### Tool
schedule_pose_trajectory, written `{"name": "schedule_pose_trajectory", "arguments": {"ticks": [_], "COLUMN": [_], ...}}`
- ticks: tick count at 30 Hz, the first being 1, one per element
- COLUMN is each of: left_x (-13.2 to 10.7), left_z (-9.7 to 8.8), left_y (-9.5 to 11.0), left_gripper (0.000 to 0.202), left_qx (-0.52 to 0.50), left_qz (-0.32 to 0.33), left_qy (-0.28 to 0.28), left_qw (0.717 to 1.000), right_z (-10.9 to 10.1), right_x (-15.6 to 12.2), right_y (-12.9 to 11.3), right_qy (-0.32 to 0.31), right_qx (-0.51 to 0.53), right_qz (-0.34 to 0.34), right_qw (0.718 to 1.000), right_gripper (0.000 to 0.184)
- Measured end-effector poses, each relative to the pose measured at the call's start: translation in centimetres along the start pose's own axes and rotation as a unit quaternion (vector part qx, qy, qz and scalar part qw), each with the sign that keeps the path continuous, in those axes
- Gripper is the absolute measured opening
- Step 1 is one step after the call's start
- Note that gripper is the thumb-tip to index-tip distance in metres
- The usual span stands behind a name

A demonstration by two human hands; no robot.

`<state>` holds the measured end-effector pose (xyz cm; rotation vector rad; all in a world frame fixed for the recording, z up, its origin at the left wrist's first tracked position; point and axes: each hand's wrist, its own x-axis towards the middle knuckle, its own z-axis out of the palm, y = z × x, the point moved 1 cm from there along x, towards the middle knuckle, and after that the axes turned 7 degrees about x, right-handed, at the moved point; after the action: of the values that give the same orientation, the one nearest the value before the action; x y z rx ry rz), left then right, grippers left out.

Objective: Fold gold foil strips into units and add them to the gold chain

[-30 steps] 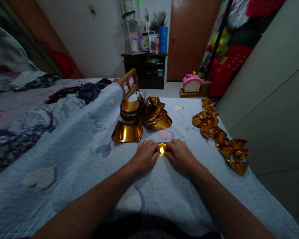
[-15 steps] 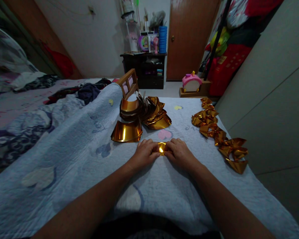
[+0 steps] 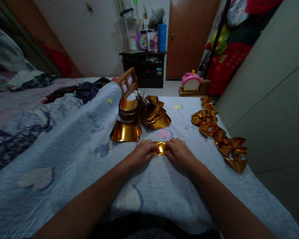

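Observation:
A small folded piece of shiny gold foil paper (image 3: 160, 148) lies low over the quilt, gripped at both ends. My left hand (image 3: 145, 151) pinches its left end, and my right hand (image 3: 178, 151) has fingers and thumb closed on the right end. Only the bright middle of the piece shows; the fingers cover its ends. Beyond my left hand rests a small stack of curved gold foil sheets (image 3: 126, 130). Behind that stack, a larger fanned pile of gold sheets (image 3: 155, 114) spreads out. Folded gold foil pieces (image 3: 209, 127) form a row along the right side.
The light blue quilt (image 3: 129, 176) covers the surface under my hands. A wooden bed rail (image 3: 128, 83) rises behind the foil pile. Rumpled clothes (image 3: 86, 92) lie at left. A pink toy case (image 3: 191, 82) stands at the far end, and a pale cabinet wall (image 3: 271, 99) borders the right.
The left hand has shifted slightly left on the foil paper, so a little more of its middle shows. The right hand holds nearly still. The view has tilted very slightly.

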<state>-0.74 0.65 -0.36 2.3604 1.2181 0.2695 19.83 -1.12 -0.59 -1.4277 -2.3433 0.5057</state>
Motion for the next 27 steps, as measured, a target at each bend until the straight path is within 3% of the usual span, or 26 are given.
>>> {"name": "schedule_pose_trajectory", "arguments": {"ticks": [13, 17, 23, 27], "left_x": [-0.57, -0.49, -0.12, -0.11], "left_z": [-0.46, -0.47, -0.06, 0.18], "left_y": [-0.85, -0.73, -0.17, -0.1], "left_gripper": [0.021, 0.018, 0.009, 0.018], "left_qx": [0.0, 0.003, 0.011, 0.003], "left_qz": [0.058, 0.065, 0.051, 0.034], "left_qy": [-0.016, -0.009, 0.031, 0.054], "left_qw": [0.998, 0.998, 0.998, 0.998], "right_z": [-0.11, -0.26, 0.08, 0.22], "right_x": [0.05, -0.1, -0.35, -0.35], "right_y": [0.0, -0.15, 0.27, 0.49], "right_qy": [-0.003, 0.023, 0.08, 0.054], "right_qx": [0.015, 0.029, 0.002, -0.004], "right_qz": [0.002, -0.003, 0.017, 0.034], "right_qw": [1.0, 0.999, 0.997, 0.998], "right_gripper": [0.009, 0.009, 0.05, 0.048]}}
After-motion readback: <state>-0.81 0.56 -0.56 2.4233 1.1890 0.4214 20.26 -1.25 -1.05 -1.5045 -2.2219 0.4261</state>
